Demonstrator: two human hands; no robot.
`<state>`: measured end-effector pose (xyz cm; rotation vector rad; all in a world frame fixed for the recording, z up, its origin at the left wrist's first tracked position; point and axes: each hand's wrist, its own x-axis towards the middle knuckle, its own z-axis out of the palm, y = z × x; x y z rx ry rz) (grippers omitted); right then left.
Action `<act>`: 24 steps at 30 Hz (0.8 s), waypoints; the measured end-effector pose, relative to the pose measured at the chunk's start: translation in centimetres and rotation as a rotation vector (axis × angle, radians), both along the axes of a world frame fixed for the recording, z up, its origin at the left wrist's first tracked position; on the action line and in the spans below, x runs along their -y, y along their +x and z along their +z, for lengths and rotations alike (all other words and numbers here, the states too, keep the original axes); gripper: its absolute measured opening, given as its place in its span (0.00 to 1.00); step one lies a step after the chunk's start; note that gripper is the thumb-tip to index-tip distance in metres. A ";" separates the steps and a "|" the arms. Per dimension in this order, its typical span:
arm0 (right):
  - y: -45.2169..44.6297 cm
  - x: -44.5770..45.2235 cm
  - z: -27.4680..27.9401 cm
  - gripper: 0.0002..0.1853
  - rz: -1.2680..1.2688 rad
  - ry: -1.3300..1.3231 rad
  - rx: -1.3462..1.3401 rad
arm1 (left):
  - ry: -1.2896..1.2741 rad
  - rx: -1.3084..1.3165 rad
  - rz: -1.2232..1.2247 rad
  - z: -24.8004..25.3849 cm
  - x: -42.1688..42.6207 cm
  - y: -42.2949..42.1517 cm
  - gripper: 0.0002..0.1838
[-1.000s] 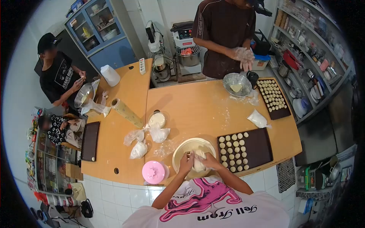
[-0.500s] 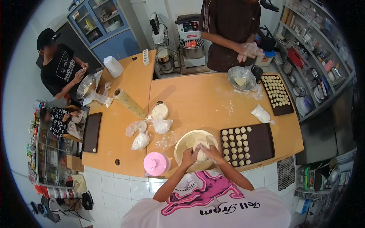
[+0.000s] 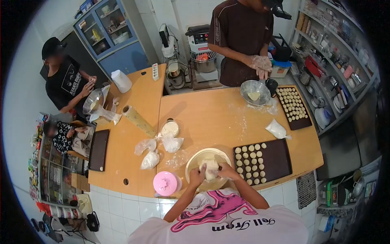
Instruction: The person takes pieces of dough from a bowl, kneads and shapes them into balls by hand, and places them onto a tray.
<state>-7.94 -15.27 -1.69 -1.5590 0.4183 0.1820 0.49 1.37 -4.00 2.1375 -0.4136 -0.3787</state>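
Observation:
A pale lump of dough (image 3: 211, 167) is held between both hands over a cream bowl (image 3: 190, 162) at the table's near edge. My left hand (image 3: 197, 175) grips its left side with curled fingers. On the other side, my right hand (image 3: 227, 171) has its fingers bent against the dough. Right of the bowl lies a dark tray (image 3: 278, 159) with rows of small round dough balls (image 3: 252, 161) on its left part. A pink lidded container (image 3: 165, 183) stands left of the bowl.
Flour bags (image 3: 150, 160), a white tub (image 3: 170, 128) and an upright roll (image 3: 139, 121) stand left of centre. A metal bowl (image 3: 255, 92), a flour bag (image 3: 276, 129) and a full tray (image 3: 293, 107) are at the right. Three people are around the table (image 3: 195, 118).
The dough between my hands has changed shape and my hands have moved slightly apart. Across the table, the person's hands have come closer together. The whole view has shifted a little.

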 end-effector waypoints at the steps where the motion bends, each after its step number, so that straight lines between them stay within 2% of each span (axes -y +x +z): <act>1: 0.1 0.2 0.2 0.23 0.028 -0.031 0.057 | -0.037 -0.013 0.007 -0.2 0.1 -0.1 0.27; 4: -0.3 0.5 3.5 0.24 0.089 -0.209 0.140 | -0.096 -0.104 0.018 -1.2 0.0 -0.5 0.30; 7: 0.0 0.7 2.1 0.24 0.066 -0.247 0.049 | -0.082 -0.447 -0.001 -1.1 0.2 0.2 0.30; 10: 0.0 0.5 2.5 0.24 0.062 -0.076 -0.028 | -0.520 -1.074 0.303 1.6 1.4 -0.1 0.27; 14: 0.0 1.0 0.1 0.25 0.200 -0.006 -0.061 | -0.328 -0.838 0.214 1.7 1.0 -0.7 0.22; 16: -0.2 0.8 -0.2 0.25 0.227 0.071 -0.025 | -0.207 -0.657 0.223 5.0 1.1 -1.0 0.19; 19: -0.4 0.4 0.3 0.27 0.211 0.023 -0.126 | -0.441 -0.479 0.161 1.9 0.7 -0.5 0.17; 24: 0.0 0.7 1.1 0.32 0.359 -0.218 -0.063 | -0.408 -0.167 0.062 2.0 1.2 -0.4 0.13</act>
